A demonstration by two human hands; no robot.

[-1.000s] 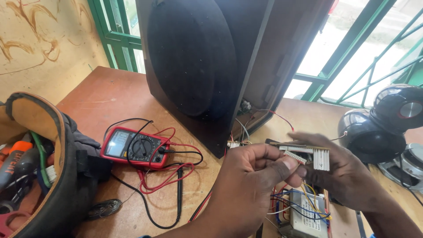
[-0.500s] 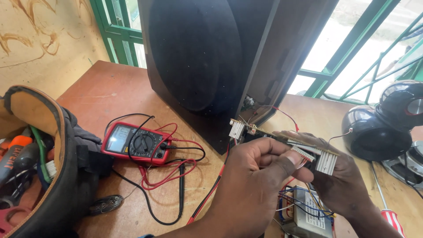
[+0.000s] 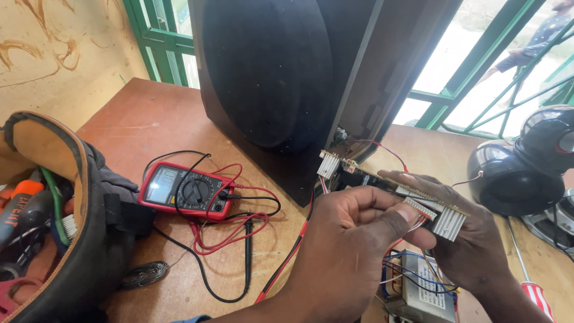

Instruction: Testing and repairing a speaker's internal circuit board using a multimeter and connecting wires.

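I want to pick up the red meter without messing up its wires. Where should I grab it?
Grab the meter by its two long red edges, coming straight down from above. It lies flat, screen up, on the table, so both edges are open. Stay on the screen end at the left: the leads plug in and coil at the right end, and one black wire crosses the dial.

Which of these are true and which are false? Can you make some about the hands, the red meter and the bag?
1. Both hands, left hand and right hand, hold the circuit board. True.
2. The red multimeter lies inside the tool bag. False: it lies on the wooden table, beside the bag.
3. The big black speaker cabinet stands behind the board. True.
4. The red-handled screwdriver is in the left hand. False: it lies on the table.
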